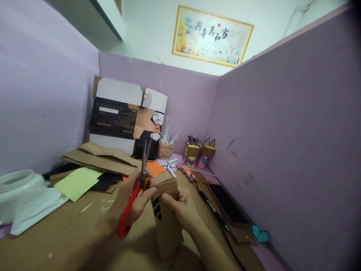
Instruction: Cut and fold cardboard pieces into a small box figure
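Note:
Red-handled scissors (pixel 136 194) hang in my left hand (pixel 132 205), blades pointing up and away from me. The thumb and fingertips of that hand also touch the left edge of a folded piece of brown cardboard (pixel 169 229). My right hand (pixel 182 207) pinches the same piece near its top right, thumb on the near face and fingers behind. Black slanted bars are printed along the cardboard's left side. Its upper edge appears bent over. Fingers behind the cardboard are partly hidden.
Cardboard sheets (pixel 104 156) and green paper (pixel 77 183) lie left, near a white jar (pixel 22 194). A flattened box (pixel 115 116) leans at the back. Markers (pixel 171 171), a glue-gun-like tool's black cable (pixel 228 241), a dark phone-like slab (pixel 228 205) and a teal heart (pixel 260 234) lie right.

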`<state>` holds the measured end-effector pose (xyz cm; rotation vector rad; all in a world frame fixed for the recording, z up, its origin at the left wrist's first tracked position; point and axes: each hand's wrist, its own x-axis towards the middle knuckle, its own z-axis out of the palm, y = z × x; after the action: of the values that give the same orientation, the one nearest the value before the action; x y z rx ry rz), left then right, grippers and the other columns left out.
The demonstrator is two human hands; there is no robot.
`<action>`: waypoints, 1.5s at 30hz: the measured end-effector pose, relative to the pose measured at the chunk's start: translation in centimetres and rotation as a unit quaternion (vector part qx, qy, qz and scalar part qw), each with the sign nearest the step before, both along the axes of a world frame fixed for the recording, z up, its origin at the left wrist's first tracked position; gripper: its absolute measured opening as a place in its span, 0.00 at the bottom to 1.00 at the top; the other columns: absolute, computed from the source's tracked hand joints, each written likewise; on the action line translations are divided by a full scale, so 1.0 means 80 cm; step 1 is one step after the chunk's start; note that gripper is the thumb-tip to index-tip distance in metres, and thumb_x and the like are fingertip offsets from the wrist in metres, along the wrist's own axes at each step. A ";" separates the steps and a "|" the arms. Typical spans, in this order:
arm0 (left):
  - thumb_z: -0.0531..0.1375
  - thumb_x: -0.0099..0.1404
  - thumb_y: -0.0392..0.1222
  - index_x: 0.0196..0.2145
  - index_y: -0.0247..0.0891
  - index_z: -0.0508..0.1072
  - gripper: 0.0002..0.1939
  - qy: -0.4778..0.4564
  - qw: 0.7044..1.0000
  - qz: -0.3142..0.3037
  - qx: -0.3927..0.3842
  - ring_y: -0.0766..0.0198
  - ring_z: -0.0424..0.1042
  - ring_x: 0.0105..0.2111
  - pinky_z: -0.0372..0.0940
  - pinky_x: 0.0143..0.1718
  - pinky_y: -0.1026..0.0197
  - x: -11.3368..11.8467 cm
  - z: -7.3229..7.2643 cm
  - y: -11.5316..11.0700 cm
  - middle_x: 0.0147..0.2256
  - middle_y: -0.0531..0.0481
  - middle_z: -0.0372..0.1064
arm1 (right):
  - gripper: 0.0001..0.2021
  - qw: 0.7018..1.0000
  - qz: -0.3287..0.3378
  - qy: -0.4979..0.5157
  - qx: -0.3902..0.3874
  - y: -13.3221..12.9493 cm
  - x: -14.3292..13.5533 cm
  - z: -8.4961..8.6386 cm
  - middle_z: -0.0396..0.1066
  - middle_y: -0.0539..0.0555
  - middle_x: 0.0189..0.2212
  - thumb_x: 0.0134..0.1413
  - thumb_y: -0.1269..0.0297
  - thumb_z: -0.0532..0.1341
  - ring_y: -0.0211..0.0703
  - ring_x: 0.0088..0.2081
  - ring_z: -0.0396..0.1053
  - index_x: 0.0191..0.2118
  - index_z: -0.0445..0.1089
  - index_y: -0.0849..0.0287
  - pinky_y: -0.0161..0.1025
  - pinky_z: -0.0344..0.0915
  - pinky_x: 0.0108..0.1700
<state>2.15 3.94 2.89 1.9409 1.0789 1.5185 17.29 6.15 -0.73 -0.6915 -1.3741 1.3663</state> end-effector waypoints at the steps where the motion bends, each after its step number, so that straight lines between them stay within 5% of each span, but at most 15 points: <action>1: 0.57 0.57 0.35 0.32 0.41 0.59 0.07 -0.004 1.000 0.000 -0.003 0.71 0.58 0.24 0.57 0.27 0.67 0.000 -0.001 -0.001 0.26 0.58 0.58 | 0.11 1.000 -0.001 -0.001 0.000 -0.002 -0.001 0.001 0.72 0.49 0.21 0.38 0.62 0.65 0.35 0.21 0.64 0.31 0.75 0.61 0.33 0.61 0.27; 11: 0.56 0.58 0.37 0.32 0.41 0.60 0.06 -0.074 0.997 0.021 0.018 0.67 0.62 0.30 0.58 0.30 0.65 -0.003 -0.027 -0.004 0.28 0.56 0.60 | 0.08 0.999 -0.031 -0.029 0.023 -0.007 -0.006 0.003 0.70 0.48 0.19 0.36 0.63 0.65 0.35 0.21 0.62 0.27 0.75 0.61 0.32 0.60 0.26; 20: 0.56 0.56 0.38 0.35 0.41 0.59 0.08 -0.113 0.993 0.008 -0.020 0.69 0.61 0.27 0.59 0.29 0.67 -0.001 -0.017 0.000 0.28 0.56 0.59 | 0.17 0.999 0.008 -0.030 -0.011 -0.006 -0.002 0.000 0.70 0.50 0.19 0.41 0.52 0.63 0.36 0.21 0.65 0.29 0.73 0.64 0.33 0.62 0.26; 24: 0.54 0.57 0.45 0.39 0.40 0.61 0.12 0.076 0.984 0.104 -0.124 0.66 0.64 0.26 0.60 0.28 0.65 -0.029 -0.013 0.023 0.27 0.54 0.63 | 0.16 0.998 -0.033 0.021 -0.046 0.003 -0.001 -0.002 0.72 0.52 0.20 0.39 0.52 0.65 0.39 0.21 0.68 0.27 0.73 0.63 0.35 0.64 0.26; 27: 0.54 0.55 0.45 0.37 0.40 0.63 0.12 0.296 0.909 0.233 -0.178 0.57 0.68 0.30 0.59 0.29 0.60 -0.062 -0.020 0.044 0.29 0.48 0.67 | 0.15 0.994 -0.025 0.080 -0.070 0.011 0.003 -0.003 0.74 0.52 0.21 0.41 0.53 0.65 0.40 0.21 0.69 0.29 0.73 0.62 0.37 0.66 0.28; 34: 0.55 0.49 0.39 0.27 0.38 0.67 0.05 0.387 0.860 0.241 -0.229 0.51 0.69 0.29 0.56 0.26 0.58 -0.107 -0.046 0.059 0.27 0.42 0.69 | 0.15 0.994 0.017 0.100 -0.047 0.015 0.005 -0.007 0.76 0.54 0.27 0.42 0.54 0.65 0.45 0.31 0.73 0.34 0.73 0.61 0.41 0.68 0.36; 38: 0.57 0.46 0.37 0.25 0.38 0.70 0.05 0.354 0.869 0.243 -0.244 0.49 0.70 0.30 0.59 0.29 0.56 -0.110 -0.039 0.060 0.27 0.41 0.71 | 0.14 0.995 0.020 0.093 -0.042 0.014 0.005 -0.009 0.76 0.54 0.26 0.43 0.55 0.64 0.44 0.29 0.73 0.33 0.74 0.61 0.40 0.68 0.35; 42: 0.52 0.57 0.50 0.43 0.36 0.68 0.20 0.262 0.910 0.248 -0.205 0.47 0.68 0.40 0.60 0.37 0.52 -0.079 -0.022 0.051 0.39 0.37 0.70 | 0.14 0.994 0.031 0.085 -0.056 0.011 0.003 -0.010 0.76 0.53 0.26 0.44 0.55 0.64 0.43 0.27 0.72 0.33 0.74 0.61 0.40 0.68 0.34; 44: 0.42 0.62 0.55 0.50 0.37 0.60 0.25 0.181 0.950 0.168 -0.192 0.58 0.70 0.40 0.63 0.37 0.59 -0.050 -0.021 0.039 0.42 0.42 0.69 | 0.15 0.994 0.033 0.080 -0.062 0.009 0.001 -0.011 0.76 0.54 0.26 0.44 0.55 0.63 0.44 0.28 0.72 0.34 0.73 0.61 0.40 0.68 0.34; 45: 0.42 0.63 0.57 0.52 0.34 0.57 0.28 0.044 0.975 0.044 -0.213 0.57 0.70 0.41 0.64 0.36 0.59 -0.034 -0.022 0.032 0.44 0.40 0.67 | 0.15 0.994 0.034 0.078 -0.062 0.008 -0.001 -0.012 0.75 0.54 0.27 0.45 0.55 0.63 0.44 0.28 0.73 0.34 0.73 0.62 0.40 0.68 0.34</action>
<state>-0.54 6.49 1.15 1.6894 1.4122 1.1326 17.20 6.76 -1.66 -0.6097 -1.2057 1.5369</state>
